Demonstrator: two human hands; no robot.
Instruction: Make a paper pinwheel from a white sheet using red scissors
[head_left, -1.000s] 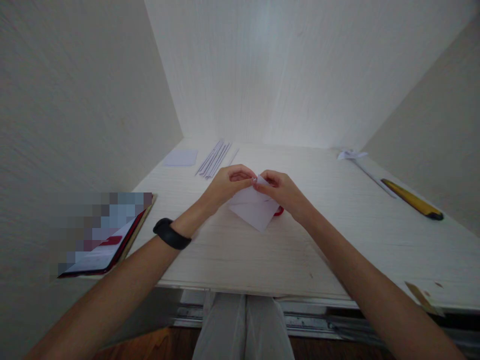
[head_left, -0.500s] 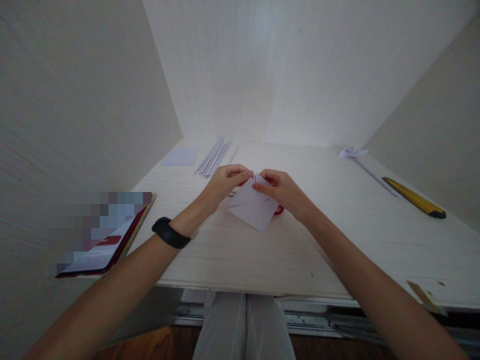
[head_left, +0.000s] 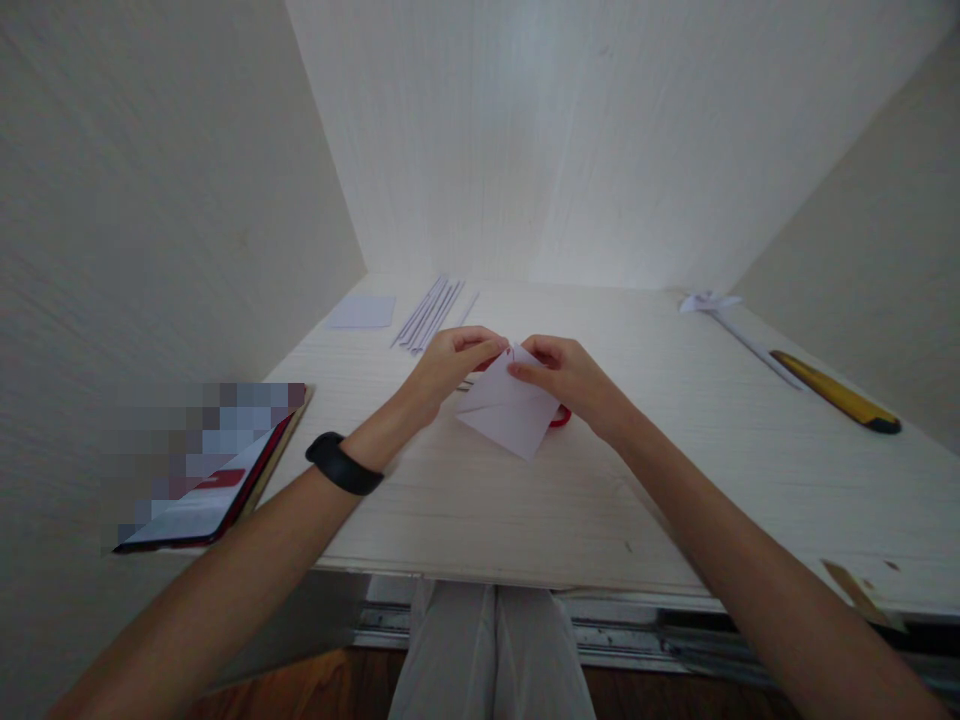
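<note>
Both hands, left (head_left: 469, 355) and right (head_left: 553, 362), pinch the far corner of the smooth, creased white paper square (head_left: 508, 408) above the pale, grained counter (head_left: 480, 520), whose bare near edge lies nearer the body than the paper square.

You look from your head, forward and down over the desk (head_left: 480, 530), facing the back wall (head_left: 525, 150) at twelve o'clock, with your legs (head_left: 491, 650) at six. The view is near, your left hand (head_left: 454, 365) and right hand (head_left: 566, 375) around its centre.

White paper (head_left: 514, 410) between both hands (head_left: 510, 360)
</note>
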